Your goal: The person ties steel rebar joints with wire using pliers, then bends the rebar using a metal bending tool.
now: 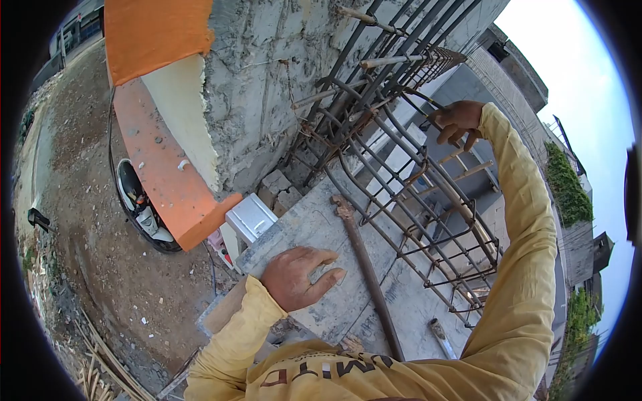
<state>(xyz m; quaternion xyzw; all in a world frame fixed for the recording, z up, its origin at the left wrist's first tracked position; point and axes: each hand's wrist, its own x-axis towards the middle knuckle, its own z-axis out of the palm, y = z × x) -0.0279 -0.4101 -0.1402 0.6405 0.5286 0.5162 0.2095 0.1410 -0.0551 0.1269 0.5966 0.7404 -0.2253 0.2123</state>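
Note:
My left hand (299, 277) is over the edge of the grey board (304, 230), thumb and fingers apart with nothing between them. Up at the right, my right hand (457, 123) has its fingers curled round the handles of a thin dark tool (422, 98), whose tip reaches toward the rebar near the column. Beside it runs a rebar cage (408, 170) of dark bars and square ties, joining upright bars at the rough concrete column (257, 93). A rusty metal bar (364, 267) lies on the board between my left hand and the cage.
An orange ledge (170, 174) and a white box (251, 218) stand left of the board. Far below on the dirt ground is a parked motorbike (144, 207). A short pipe (441, 336) lies near my body. Buildings and sky are at the right.

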